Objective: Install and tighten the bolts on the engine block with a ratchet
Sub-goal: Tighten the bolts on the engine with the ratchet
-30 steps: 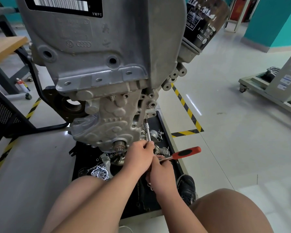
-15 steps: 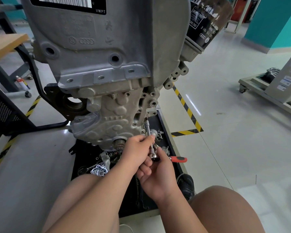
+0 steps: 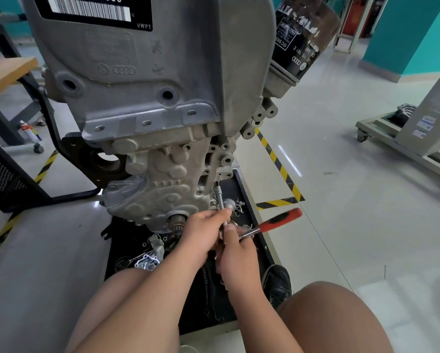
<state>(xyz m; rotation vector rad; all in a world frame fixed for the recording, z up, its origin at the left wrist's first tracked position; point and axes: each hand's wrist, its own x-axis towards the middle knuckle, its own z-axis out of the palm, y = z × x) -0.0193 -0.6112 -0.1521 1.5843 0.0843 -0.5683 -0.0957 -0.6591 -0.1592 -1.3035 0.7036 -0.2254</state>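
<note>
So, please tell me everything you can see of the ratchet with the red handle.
The ratchet has a red handle with a black inlay and a shiny metal shank. The handle points right and slightly up, above the black tray. From its head a thin metal extension bar runs up to the engine block. The left hand pinches the bar; the right hand holds the head, which is mostly hidden.

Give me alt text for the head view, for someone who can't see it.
Left hand pinches an extension bar reaching up to the grey engine block, while the right hand grips the red-handled ratchet at its lower end. A black parts tray sits beneath.
</note>
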